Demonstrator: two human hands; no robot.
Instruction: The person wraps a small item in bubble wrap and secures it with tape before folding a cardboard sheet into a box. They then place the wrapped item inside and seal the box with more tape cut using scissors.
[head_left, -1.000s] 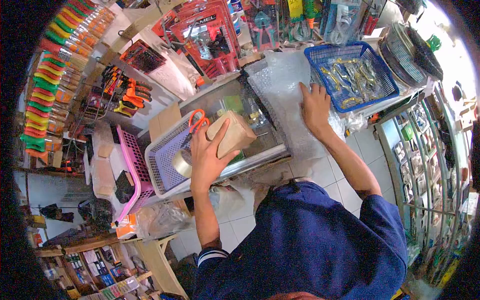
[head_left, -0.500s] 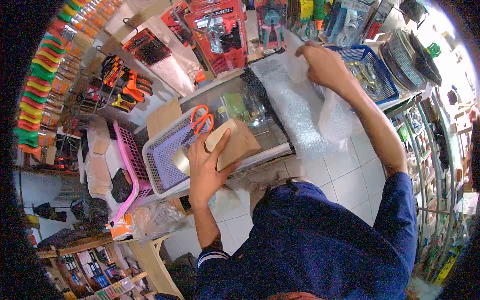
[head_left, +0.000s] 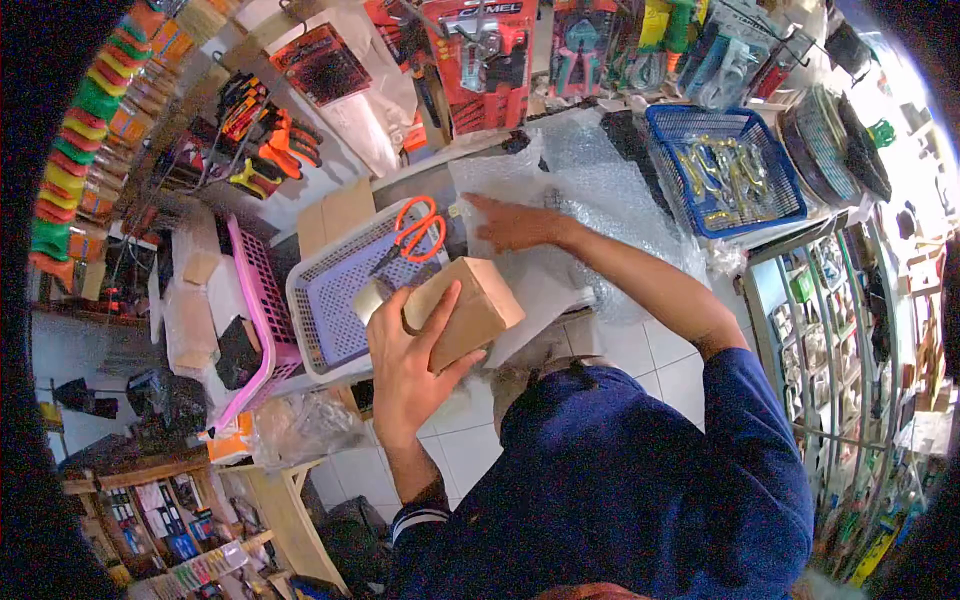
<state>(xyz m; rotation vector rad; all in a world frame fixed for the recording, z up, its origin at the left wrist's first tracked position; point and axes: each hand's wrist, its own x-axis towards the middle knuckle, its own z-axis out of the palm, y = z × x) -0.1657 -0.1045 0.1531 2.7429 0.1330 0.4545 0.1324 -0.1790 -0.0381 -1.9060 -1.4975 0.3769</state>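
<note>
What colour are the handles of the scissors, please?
The scissors' handles are bright orange, best seen in the head view.

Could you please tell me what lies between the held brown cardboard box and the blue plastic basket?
The person's right forearm, over clear bubble wrap, as the head view shows.

Hardware shop: packaged tools [head_left: 483,65] hanging beyond left hand [head_left: 410,370], stocked shelves [head_left: 835,330] well off to right hand's [head_left: 515,222] right.

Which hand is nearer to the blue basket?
Right. The right hand is at the bubble wrap, to the left of the blue basket; the left hand is farther, holding the cardboard box by the lilac basket.
</note>
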